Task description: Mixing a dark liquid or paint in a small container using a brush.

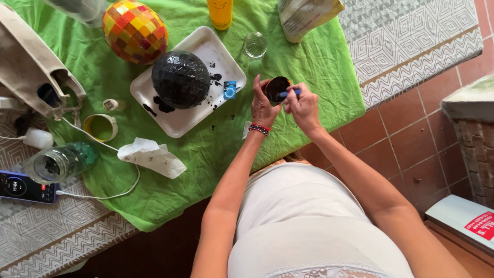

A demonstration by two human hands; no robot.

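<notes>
A green cloth covered the table under both hands. To the left of the hands a white tray carried a black-coated ball, with dark smears on the tray around it, and beyond that sat a mosaic ball of red, orange and yellow tiles. Between the hands was a small round pot, dark inside with an orange rim. The left hand was curled around the pot, holding it up off the cloth. The right hand pinched a blue-handled tool whose tip reached into the pot.
</notes>
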